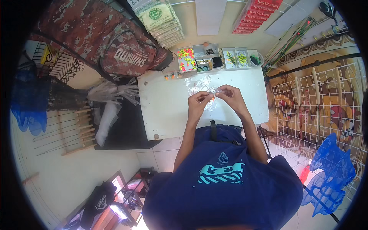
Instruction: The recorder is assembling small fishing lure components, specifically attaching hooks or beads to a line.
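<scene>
Above the middle of a white table (165,107), my left hand (199,99) and my right hand (229,94) meet with fingertips pinched together on a small clear plastic packet (213,92). A tiny orange piece shows just under the fingers. More crinkled clear plastic bags (199,83) lie on the table just beyond my hands. Both forearms reach up from my dark blue shirt at the lower edge.
Small compartment boxes (199,58) of bright beads and small parts line the table's far edge. A camouflage bag (115,42) lies at the left, wooden-handled rods (73,130) lower left, a white wire grid (318,107) and blue nets (329,168) at the right.
</scene>
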### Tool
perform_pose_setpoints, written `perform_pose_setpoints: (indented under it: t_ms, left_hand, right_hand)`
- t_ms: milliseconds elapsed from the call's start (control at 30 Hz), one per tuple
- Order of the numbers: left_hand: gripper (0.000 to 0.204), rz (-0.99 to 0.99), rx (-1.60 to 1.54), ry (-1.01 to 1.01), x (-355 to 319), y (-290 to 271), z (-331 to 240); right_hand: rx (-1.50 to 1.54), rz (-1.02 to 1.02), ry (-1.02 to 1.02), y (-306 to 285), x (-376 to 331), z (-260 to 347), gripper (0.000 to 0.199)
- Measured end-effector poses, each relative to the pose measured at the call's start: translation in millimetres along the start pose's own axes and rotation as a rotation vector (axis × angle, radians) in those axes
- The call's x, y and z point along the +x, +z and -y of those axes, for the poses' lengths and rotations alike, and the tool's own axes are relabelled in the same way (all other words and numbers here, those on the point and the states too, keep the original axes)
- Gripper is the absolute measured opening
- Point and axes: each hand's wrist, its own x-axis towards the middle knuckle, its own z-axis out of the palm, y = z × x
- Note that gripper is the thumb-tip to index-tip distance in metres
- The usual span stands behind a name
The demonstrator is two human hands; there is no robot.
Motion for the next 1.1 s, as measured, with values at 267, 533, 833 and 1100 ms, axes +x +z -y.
perform_pose_setpoints:
  t_ms: [267,533,833,1100]
  left_hand:
    - [0.016,0.054,0.05,-0.058,0,-11,3]
    - [0.02,-0.332,0.097,-0.05,44,-81,53]
    - [0.016,-0.733,0.666,-0.012,124,-198,86]
    - [0.011,-0.812,0.64,-0.02,152,-209,108]
  right_hand:
    - [-0.173,0.082,0.057,2,8,7,0.015]
    - [-0.278,0.033,0.006,5,10,-2,0.02]
    - [-0.274,0.006,0.031,2,10,-18,0.019]
    - [-0.331,0.023,0.065,9,14,-11,0.02]
